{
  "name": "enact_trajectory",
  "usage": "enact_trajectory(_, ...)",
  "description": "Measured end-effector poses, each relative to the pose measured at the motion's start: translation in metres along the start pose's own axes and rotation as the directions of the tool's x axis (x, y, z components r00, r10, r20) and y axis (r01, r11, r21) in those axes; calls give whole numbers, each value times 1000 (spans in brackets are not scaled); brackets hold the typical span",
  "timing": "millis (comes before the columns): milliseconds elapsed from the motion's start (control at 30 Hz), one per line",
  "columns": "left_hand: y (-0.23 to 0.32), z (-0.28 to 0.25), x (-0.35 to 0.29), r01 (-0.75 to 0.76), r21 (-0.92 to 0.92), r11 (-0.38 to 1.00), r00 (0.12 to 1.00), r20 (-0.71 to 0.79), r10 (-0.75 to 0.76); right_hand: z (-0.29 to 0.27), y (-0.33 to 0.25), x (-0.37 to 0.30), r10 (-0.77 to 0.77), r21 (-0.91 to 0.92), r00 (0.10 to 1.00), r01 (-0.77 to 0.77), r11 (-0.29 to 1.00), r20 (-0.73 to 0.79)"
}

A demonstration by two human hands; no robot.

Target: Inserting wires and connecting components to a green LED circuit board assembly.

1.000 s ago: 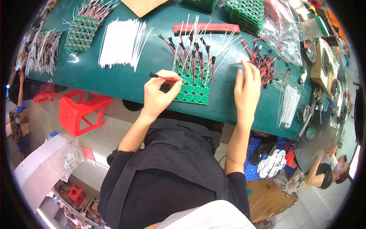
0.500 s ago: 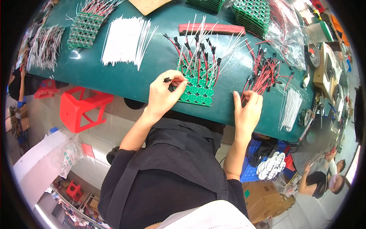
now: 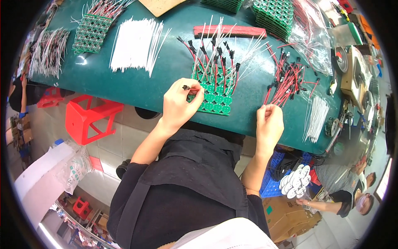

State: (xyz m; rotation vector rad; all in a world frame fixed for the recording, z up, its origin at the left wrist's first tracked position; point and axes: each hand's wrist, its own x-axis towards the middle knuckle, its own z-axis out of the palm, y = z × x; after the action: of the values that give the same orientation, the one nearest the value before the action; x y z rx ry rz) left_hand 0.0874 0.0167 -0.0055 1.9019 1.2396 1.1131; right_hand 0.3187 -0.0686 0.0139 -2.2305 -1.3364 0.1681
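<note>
A green circuit board panel [image 3: 217, 107] made up of round sections lies near the table's front edge, with several red-and-black connector leads [image 3: 224, 68] and thin white wires standing up from its far rows. Over its left side, my left hand [image 3: 179, 103] pinches a connector lead; the black plug [image 3: 186, 87] shows above the fingers. To the right of the panel, my right hand [image 3: 270, 126] has thumb and fingertips pressed together at the near end of a red lead [image 3: 267, 96], at the edge of a pile of connector leads [image 3: 288, 85].
White wires [image 3: 137, 43] lie in a wide bundle at left, and a smaller white bundle [image 3: 316, 118] at right. A red bar [image 3: 230, 31] sits behind the panel. Stacked green boards [image 3: 273, 18] stand farther back. A red stool [image 3: 85, 118] is beside the table; another person [image 3: 338, 199] is at lower right.
My right hand's thumb and fingers have closed together beside the lead pile. My left hand has turned slightly with its lead. The other person's arm has reached toward the white discs.
</note>
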Motion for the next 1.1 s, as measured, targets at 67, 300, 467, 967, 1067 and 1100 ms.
enact_trajectory(67,-1,2,0,-83,71,994,996,-18,85,-3,1,-2,55,81,998,-55,995,7)
enact_trajectory(300,4,3,5,-98,105,990,995,1,99,-14,-7,-16,103,765,972,-231,602,212)
enact_trajectory(467,6,5,7,25,84,996,1000,-7,-25,0,-26,-33,-111,890,934,-281,359,339)
enact_trajectory(967,13,-16,-20,280,-634,720,960,180,-215,29,-70,-28,-373,690,903,130,712,214)
enact_trajectory(1067,23,-20,-18,305,-563,768,950,240,-200,38,-77,-25,-554,497,823,536,682,-127)
enact_trajectory(1100,21,-19,-19,321,-529,786,946,214,-242,40,-79,-24,-590,448,792,589,672,-157)
